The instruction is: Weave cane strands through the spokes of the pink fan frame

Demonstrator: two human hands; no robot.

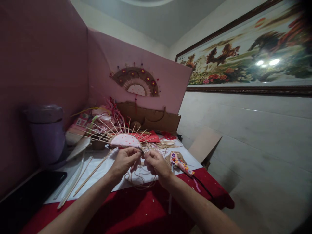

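Note:
A half-round pink piece with white dots (125,140) lies on the table, thin wooden sticks (102,130) fanning out from it. My left hand (124,161) is closed at its lower edge, fingers pinched on a thin strand. My right hand (156,163) is closed beside it, pinching the same thin natural cord (138,177), which loops loosely below both hands. The two hands nearly touch at the fingertips.
A finished brown fan (136,81) hangs on the pink board behind. A purple lidded pot (46,131) stands at the left, a black phone (29,191) near the front left. A patterned glue gun (181,164) lies right of my hands. Long sticks (80,177) lie on white paper over red cloth (146,208).

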